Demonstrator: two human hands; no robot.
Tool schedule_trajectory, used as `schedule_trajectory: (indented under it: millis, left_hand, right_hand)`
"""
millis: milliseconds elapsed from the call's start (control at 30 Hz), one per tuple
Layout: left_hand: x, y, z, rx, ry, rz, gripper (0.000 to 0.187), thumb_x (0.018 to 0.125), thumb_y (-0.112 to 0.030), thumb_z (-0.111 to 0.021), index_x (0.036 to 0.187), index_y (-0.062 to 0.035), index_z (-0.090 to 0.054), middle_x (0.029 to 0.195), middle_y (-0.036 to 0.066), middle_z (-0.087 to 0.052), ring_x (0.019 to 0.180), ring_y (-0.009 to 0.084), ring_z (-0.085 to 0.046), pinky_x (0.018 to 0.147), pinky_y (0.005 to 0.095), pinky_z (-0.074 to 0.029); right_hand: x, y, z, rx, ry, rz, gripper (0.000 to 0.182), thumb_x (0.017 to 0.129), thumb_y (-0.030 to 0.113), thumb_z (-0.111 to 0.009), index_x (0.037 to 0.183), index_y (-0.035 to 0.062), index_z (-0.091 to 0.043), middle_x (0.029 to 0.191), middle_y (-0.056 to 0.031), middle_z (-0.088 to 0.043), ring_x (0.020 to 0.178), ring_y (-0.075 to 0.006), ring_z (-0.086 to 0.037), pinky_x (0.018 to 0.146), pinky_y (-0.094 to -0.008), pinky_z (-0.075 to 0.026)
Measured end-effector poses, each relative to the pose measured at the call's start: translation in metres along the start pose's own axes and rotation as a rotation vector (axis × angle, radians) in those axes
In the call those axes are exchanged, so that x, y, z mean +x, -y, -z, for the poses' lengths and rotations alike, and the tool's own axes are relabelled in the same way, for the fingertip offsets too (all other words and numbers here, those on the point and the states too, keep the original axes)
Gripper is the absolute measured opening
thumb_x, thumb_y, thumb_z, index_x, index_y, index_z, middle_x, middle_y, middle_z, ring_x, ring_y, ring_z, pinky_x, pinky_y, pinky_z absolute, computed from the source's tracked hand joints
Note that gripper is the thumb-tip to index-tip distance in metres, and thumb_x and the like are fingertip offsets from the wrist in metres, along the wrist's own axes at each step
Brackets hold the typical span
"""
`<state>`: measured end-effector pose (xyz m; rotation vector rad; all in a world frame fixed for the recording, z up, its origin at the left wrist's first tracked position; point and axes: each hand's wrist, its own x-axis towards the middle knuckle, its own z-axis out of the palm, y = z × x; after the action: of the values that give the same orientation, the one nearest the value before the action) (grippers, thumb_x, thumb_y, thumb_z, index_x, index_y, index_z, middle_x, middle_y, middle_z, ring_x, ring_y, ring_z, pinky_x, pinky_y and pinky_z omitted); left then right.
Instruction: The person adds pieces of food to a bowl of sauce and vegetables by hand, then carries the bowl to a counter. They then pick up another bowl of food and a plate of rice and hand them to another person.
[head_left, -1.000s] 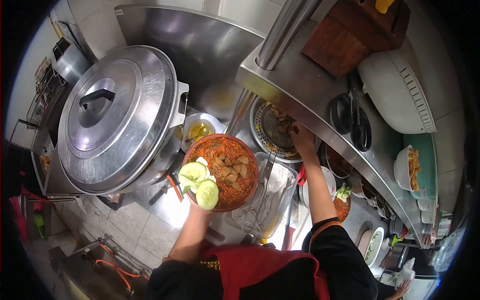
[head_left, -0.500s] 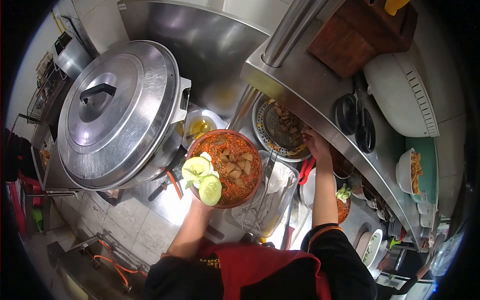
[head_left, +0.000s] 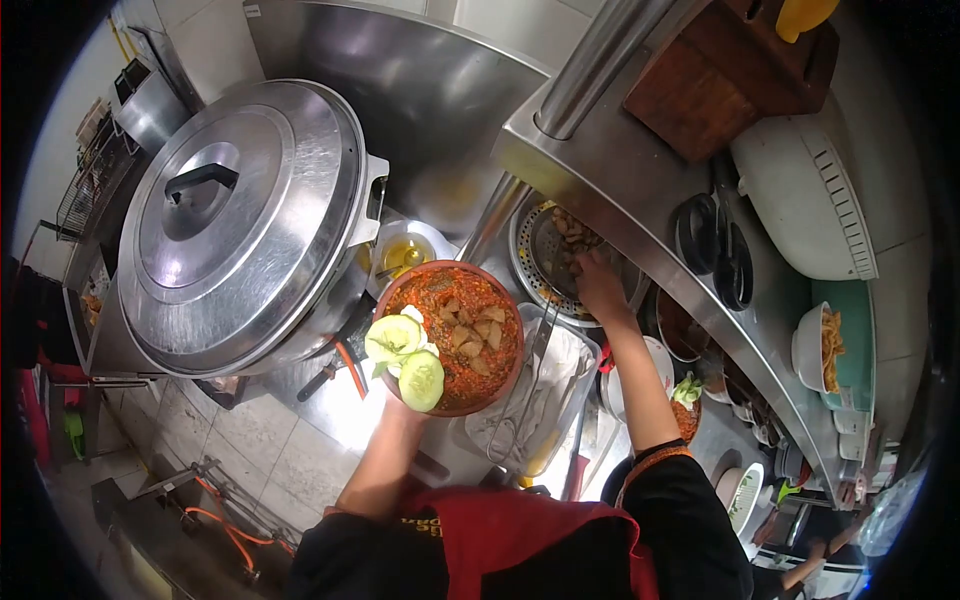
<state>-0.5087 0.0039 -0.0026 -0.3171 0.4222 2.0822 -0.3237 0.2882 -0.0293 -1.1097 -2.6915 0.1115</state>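
My left hand (head_left: 402, 412) supports a brown clay bowl (head_left: 512, 375) from its near side, with most of the fingers hidden beneath. Red chili sambal (head_left: 425, 292) fills the bowl, topped by brown fried chunks (head_left: 474, 330). Cucumber slices (head_left: 420, 380) and pale green leaves lie at its left rim. My right hand (head_left: 597, 282) reaches into a perforated metal strainer (head_left: 522, 262), its fingers drawn together beside more brown fried pieces (head_left: 572, 228). What those fingertips hold, if anything, is hidden.
A large lidded pot (head_left: 250, 230) stands at left. Tongs (head_left: 530, 375) rest across a plastic tub (head_left: 545, 465) below the strainer. A steel shelf (head_left: 655, 215) overhangs on the right, carrying a white basket (head_left: 800, 200). Another sambal bowl (head_left: 688, 420) sits under it. Someone's arm (head_left: 808, 568) shows at lower right.
My right hand has moved left, from the strainer's right edge to inside it beside the brown pieces. The bowl stays almost still in my left hand.
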Motion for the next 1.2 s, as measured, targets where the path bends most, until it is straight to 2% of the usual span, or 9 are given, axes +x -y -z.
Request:
schedule_trajectory:
  millis: [100,167,433,567,633,733,867,1033,1200]
  left_hand:
    - [0.012,-0.001,0.021,0.036,0.018,0.036,0.058,0.082,-0.057,-0.041,0.117,-0.0113,-0.049,0.105,0.007,-0.057,0.092,0.0228,-0.057,0.080,0.0384,-0.047]
    - [0.005,0.001,0.003,0.010,-0.060,0.022,0.034,0.090,-0.036,-0.042,0.107,-0.0092,-0.053,0.086,0.006,-0.062,0.071,0.0178,-0.061,0.061,0.0281,-0.053]
    - [0.003,0.001,0.006,0.034,-0.168,0.077,0.031,0.090,-0.036,-0.043,0.104,-0.0099,-0.054,0.087,0.005,-0.062,0.073,0.0176,-0.061,0.064,0.0290,-0.052]
    - [0.003,0.000,0.009,0.024,-0.095,0.055,0.031,0.090,-0.036,-0.043,0.104,-0.0102,-0.054,0.088,0.004,-0.062,0.074,0.0176,-0.061,0.064,0.0287,-0.052]
    - [0.015,0.000,0.041,-0.051,0.138,0.118,0.053,0.084,-0.054,-0.041,0.115,-0.0119,-0.050,0.101,0.007,-0.060,0.088,0.0221,-0.059,0.078,0.0387,-0.049]
    - [0.011,0.003,0.031,-0.018,0.076,0.096,0.043,0.087,-0.046,-0.042,0.110,-0.0112,-0.052,0.094,0.006,-0.061,0.081,0.0199,-0.060,0.071,0.0342,-0.051]
    - [0.008,0.006,0.018,0.058,-0.011,0.067,0.032,0.089,-0.038,-0.043,0.104,-0.0108,-0.054,0.088,0.003,-0.062,0.075,0.0170,-0.061,0.065,0.0291,-0.052]
    - [0.010,0.007,0.001,0.031,0.050,0.048,0.041,0.089,-0.042,-0.040,0.114,-0.0111,-0.051,0.107,0.006,-0.057,0.095,0.0200,-0.056,0.082,0.0352,-0.048]
    - [0.003,0.002,-0.007,0.052,0.325,-0.016,0.046,0.088,-0.046,-0.039,0.117,-0.0121,-0.050,0.113,0.005,-0.055,0.102,0.0218,-0.053,0.089,0.0392,-0.044]
  right_hand:
    - [0.000,0.004,0.001,-0.026,0.020,0.001,0.031,0.071,0.001,-0.054,0.101,0.0040,-0.053,0.103,-0.0178,-0.049,0.099,-0.0366,-0.050,0.083,-0.0429,-0.042]
    - [0.000,0.006,0.004,-0.023,0.036,-0.006,0.031,0.071,0.003,-0.055,0.102,0.0038,-0.052,0.101,-0.0182,-0.050,0.098,-0.0371,-0.050,0.081,-0.0436,-0.043]
    - [-0.006,-0.005,0.006,0.019,-0.001,0.007,0.022,0.073,0.004,-0.055,0.095,0.0020,-0.056,0.097,-0.0183,-0.056,0.091,-0.0342,-0.055,0.078,-0.0407,-0.044]
    - [-0.010,-0.029,0.003,0.406,0.056,-0.161,0.017,0.077,0.009,-0.056,0.093,0.0027,-0.059,0.096,-0.0121,-0.060,0.083,-0.0241,-0.059,0.074,-0.0332,-0.047]
    - [-0.009,-0.039,0.006,0.573,0.052,-0.193,0.020,0.078,0.011,-0.057,0.097,0.0029,-0.059,0.093,-0.0089,-0.061,0.080,-0.0187,-0.060,0.072,-0.0296,-0.047]
    - [-0.016,0.000,0.045,1.476,0.132,-0.454,0.026,0.080,0.012,-0.058,0.104,0.0017,-0.057,0.089,-0.0059,-0.061,0.077,-0.0131,-0.058,0.070,-0.0262,-0.047]
    - [-0.018,0.108,0.111,1.289,0.357,-0.236,0.033,0.082,0.014,-0.059,0.112,0.0019,-0.054,0.093,-0.0068,-0.061,0.076,-0.0138,-0.057,0.072,-0.0271,-0.047]
    - [-0.028,0.163,0.128,0.673,-0.022,-0.067,0.038,0.080,0.008,-0.060,0.117,0.0053,-0.051,0.098,-0.0109,-0.062,0.080,-0.0198,-0.059,0.078,-0.0321,-0.047]
    - [-0.010,0.011,0.049,0.064,0.055,-0.104,0.036,0.073,0.005,-0.058,0.109,0.0074,-0.059,0.111,-0.0171,-0.055,0.102,-0.0298,-0.054,0.086,-0.0368,-0.043]
